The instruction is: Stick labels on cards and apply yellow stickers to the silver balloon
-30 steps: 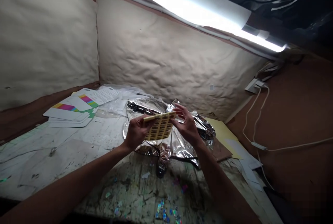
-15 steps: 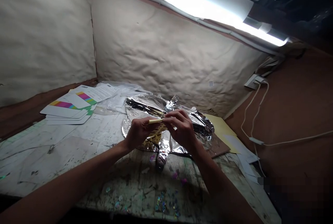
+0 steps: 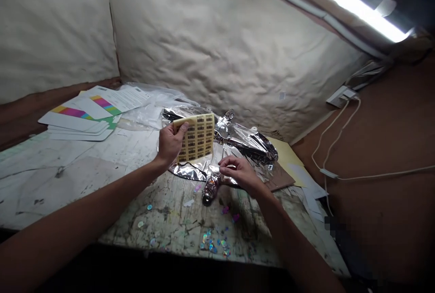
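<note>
From my head camera I see that my right hand (image 3: 239,173) has come away from the sheet of barcode labels (image 3: 199,138), which now rests in my left hand (image 3: 169,144) alone. I hold the sheet up and slightly tilted, above the foil balloon (image 3: 244,141). My left fingers curl over its left edge and press onto its printed face in a firm hold, though the rest of the grip is hidden behind my hand. My left forearm reaches in from the lower left, with the wrist bent upward. My right hand sits low and palm down, its fingers half curled at the near side of the balloon; I cannot tell whether they grip the foil or only touch it. The balloon lies near the middle of the table (image 3: 68,179), toward its far edge. Holographic sequins (image 3: 212,241) are scattered in front of it, striped colour cards (image 3: 73,118) lie toward the far left corner, and a yellow folder (image 3: 283,159) sits just beyond the balloon's right side.
</note>
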The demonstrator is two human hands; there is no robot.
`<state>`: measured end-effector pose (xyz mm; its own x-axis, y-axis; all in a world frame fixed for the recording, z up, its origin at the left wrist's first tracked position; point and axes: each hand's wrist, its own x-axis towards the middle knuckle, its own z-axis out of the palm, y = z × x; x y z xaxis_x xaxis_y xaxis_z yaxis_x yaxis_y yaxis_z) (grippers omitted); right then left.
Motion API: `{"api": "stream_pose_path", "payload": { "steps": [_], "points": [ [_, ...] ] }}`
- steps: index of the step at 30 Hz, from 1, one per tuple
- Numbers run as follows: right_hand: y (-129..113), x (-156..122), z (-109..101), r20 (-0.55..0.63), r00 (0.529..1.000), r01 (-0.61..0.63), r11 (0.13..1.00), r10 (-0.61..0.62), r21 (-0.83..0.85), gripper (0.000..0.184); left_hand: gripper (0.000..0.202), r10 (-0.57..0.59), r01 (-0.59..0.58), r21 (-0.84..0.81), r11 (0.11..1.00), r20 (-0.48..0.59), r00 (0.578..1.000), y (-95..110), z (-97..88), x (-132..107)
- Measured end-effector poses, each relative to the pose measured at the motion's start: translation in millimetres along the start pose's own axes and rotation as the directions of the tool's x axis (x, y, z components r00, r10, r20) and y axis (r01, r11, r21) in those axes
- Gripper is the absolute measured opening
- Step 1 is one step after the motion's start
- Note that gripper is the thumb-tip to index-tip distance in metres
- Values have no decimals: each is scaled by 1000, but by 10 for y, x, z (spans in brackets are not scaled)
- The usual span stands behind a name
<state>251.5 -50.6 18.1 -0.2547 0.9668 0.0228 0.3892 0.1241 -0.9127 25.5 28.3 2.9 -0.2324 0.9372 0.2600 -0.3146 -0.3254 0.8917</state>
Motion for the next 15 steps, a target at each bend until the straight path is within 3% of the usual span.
{"api": "stream_pose_path", "payload": {
  "steps": [2, 4, 15],
  "points": [
    [190, 66, -4, 27, 989, -144, 986, 142, 78, 29, 38, 22, -22, 1, 1000, -14, 1000, 6, -1, 15],
    [308, 128, -4, 45, 982, -186, 975, 182, 118, 30, 37, 22, -22, 10, 1000, -3, 1000, 12, 5, 5],
    [349, 225, 27, 80, 986, -145, 989, 144, 1, 20, 37, 14, -16, 81, 997, 35, 999, 1, 29, -44]
  ]
}}
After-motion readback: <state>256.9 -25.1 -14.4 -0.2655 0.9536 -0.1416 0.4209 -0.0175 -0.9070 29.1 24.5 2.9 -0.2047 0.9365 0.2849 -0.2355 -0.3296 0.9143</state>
